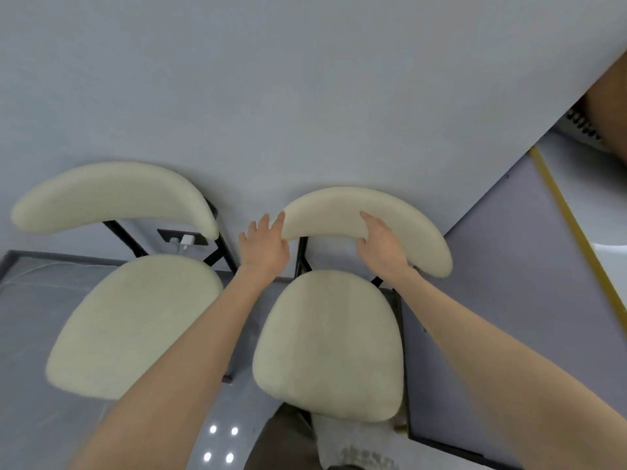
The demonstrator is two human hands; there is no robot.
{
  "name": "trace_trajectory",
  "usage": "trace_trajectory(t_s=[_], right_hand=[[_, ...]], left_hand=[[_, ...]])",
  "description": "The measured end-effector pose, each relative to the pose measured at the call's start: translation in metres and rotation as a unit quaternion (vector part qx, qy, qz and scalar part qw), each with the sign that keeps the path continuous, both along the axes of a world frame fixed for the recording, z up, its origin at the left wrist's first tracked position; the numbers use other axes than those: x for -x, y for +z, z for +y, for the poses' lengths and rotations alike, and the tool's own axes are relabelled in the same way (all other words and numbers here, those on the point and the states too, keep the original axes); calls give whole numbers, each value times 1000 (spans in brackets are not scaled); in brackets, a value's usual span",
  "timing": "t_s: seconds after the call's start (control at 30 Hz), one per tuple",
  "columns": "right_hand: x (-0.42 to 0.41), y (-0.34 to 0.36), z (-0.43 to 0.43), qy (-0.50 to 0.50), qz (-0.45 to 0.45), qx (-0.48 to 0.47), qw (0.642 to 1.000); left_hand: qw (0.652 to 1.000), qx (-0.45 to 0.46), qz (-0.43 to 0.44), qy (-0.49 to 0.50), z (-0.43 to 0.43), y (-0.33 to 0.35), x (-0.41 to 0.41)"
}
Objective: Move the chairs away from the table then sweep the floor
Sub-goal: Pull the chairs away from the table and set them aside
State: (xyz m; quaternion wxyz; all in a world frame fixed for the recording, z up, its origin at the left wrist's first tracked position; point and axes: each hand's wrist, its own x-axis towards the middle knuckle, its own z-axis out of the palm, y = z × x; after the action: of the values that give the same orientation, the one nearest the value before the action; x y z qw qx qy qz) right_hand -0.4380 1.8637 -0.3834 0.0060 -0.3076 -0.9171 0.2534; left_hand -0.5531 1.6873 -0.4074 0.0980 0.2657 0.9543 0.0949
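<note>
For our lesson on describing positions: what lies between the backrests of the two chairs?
The left hand, touching the end of the right chair's backrest; the left chair's backrest stands apart. The head view shows this.

no readable text, labels or numbers

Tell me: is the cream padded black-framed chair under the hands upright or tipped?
Upright: the cream padded black-framed chair has its seat facing up, backrest above.
</note>
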Motion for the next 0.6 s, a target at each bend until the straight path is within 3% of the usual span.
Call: trace_trajectory(t_s=[0.1, 0.2, 0.37, 0.6], right_hand=[[-21, 7, -37, 36, 26, 8, 999], [-70, 24, -131, 136, 44, 17, 990], [-77, 39, -171, 161, 58, 13, 985], [-115, 52, -332, 305, 54, 37, 950]], left_hand=[[999, -24, 9, 30, -45, 8, -31], [994, -32, 24, 102, -148, 18, -104], [991, -47, 7, 125, -183, 31, -135], [966, -40, 6, 255, -350, 42, -214]])
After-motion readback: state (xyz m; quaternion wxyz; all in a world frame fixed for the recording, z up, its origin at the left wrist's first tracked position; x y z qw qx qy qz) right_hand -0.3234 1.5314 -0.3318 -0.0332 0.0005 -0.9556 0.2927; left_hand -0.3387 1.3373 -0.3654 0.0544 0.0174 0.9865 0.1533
